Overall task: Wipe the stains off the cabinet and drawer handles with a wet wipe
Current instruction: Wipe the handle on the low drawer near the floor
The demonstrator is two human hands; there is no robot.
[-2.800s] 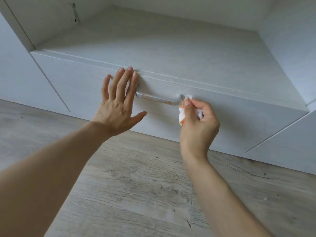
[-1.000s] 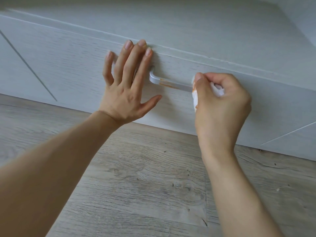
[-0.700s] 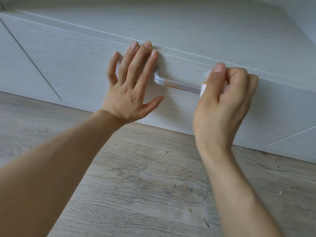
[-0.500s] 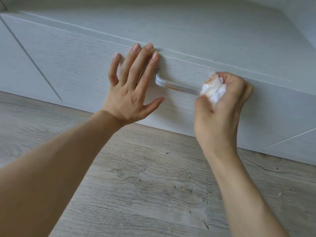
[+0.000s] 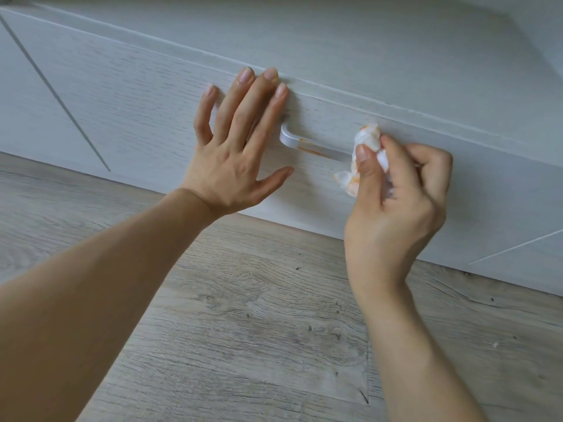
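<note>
Right now the R end of the drawer handle [image 5: 307, 146] is hidden behind the wet wipe [image 5: 367, 141] and my thumb, so I can't tell how much stain sits there. Most of the wipe is buried in my fist; only a crumpled top and a lower flap show, both w/ orange smears. My forearms are cut off at the bottom edge.

Handle is a slim silver bar on the drawer front [image 5: 137, 95], long axis running L-R, dipping slightly toward the R in this view. Its L end curves back into the drawer front. Orange streaks sit approx. mid-bar, just L of the wipe.

My left hand [image 5: 234, 150] lies flat on the drawer front, fingers straight and spread, tips at the drawer's top edge, index finger just beside the handle's L end; it holds nothing. My right hand [image 5: 396, 202] is curled round the bunched wipe, thumb pinching it from the front, wipe touching the handle's R part. Wood-grain floor [image 5: 259, 330] lies below.
</note>
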